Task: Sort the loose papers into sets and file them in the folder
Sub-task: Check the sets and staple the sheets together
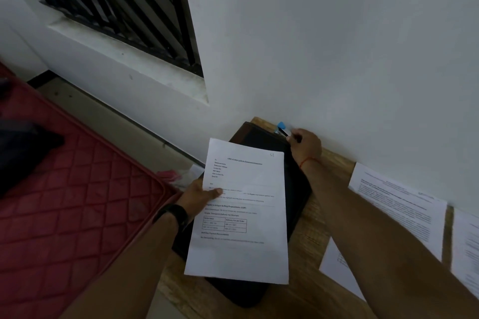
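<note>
My left hand holds a set of printed white papers by its left edge, thumb on top, above a black folder that lies on the wooden table. My right hand reaches to the far end of the folder by the wall and pinches a dark pen-like object with a blue cap. More printed sheets lie on the table to the right, along the wall. Another sheet shows partly under my right forearm.
A red quilted mattress lies at the left with a dark item on it. The white wall borders the table's far side, and a barred window is at the upper left. Something pink sits between mattress and table.
</note>
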